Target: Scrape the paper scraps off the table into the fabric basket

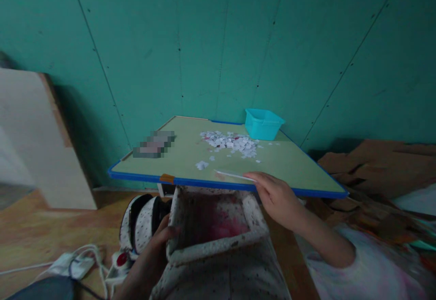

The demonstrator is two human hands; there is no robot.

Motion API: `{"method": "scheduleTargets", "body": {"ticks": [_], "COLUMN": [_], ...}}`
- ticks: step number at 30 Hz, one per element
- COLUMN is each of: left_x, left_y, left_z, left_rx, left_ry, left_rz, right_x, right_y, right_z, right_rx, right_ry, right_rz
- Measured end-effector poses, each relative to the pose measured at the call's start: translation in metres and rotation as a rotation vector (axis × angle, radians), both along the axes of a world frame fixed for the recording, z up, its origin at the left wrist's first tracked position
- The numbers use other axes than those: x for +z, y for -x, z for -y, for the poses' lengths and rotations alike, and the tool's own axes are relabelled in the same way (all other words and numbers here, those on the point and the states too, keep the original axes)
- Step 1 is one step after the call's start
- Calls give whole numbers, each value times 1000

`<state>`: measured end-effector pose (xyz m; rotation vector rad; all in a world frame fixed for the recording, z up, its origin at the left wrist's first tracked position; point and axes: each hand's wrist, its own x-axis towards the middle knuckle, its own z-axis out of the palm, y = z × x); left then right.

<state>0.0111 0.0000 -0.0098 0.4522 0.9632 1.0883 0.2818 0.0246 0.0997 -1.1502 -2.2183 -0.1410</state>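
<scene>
My left hand (160, 241) grips the near left rim of a white speckled fabric bag (218, 245), which is held open just below the front edge of a low green table (299, 168). My right hand (277, 197) rests at that table edge and pinches a thin white card or paper strip (233, 175) that lies flat on the tabletop. A scatter of small white paper scraps (233, 142) lies mid-table, beyond the strip. A turquoise plastic tub (263, 124) stands at the table's far right.
A teal panelled wall (218, 41) rises behind the table. A power strip with white cables (81, 263) lies on the wooden floor at left. Brown cardboard pieces (374, 163) lie at right. A pale board (30, 141) leans at left.
</scene>
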Motion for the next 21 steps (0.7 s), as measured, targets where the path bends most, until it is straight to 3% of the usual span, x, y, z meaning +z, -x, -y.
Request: {"method": "scheduleTargets", "body": {"ticks": [10,21], "left_x": [-2,-5], "left_y": [5,1], "left_z": [5,4], "left_rx": [-88,-76], "left_ry": [-116,-29], "left_rz": [126,119], "right_x": [-6,-6], "right_y": [3,10], "right_z": [-9,6], "right_rx": [-13,34], "right_ry": [-46,-81], "right_rz": [55,138]}}
